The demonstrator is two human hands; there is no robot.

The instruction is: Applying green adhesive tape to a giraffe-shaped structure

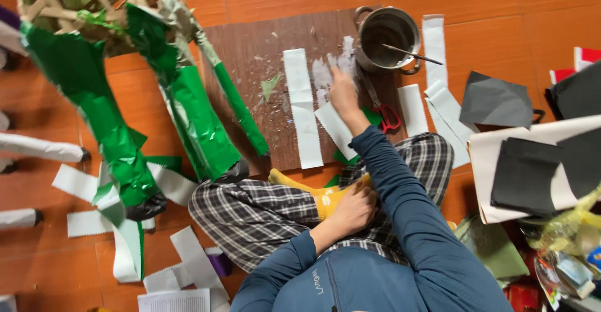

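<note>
My right hand [343,93] reaches forward onto a white paper strip [333,127] lying on the dark wooden board [250,55], fingers spread near a pale glue smear [323,74]. My left hand [354,210] rests curled on my lap beside my yellow-socked foot [313,193], holding nothing that I can see. A long white strip [302,108] lies to the left of the right hand. A metal pot [387,36] with a brush [410,54] in it stands just beyond the hand. Red-handled scissors [387,116] lie to its right.
A bamboo frame figure [81,5] with green-foil legs [194,121] stands at the left. More white strips [438,99] and dark grey paper [494,102] lie on the right. Black sheets on white card [532,168] sit further right. Scattered strips [188,262] cover the orange floor.
</note>
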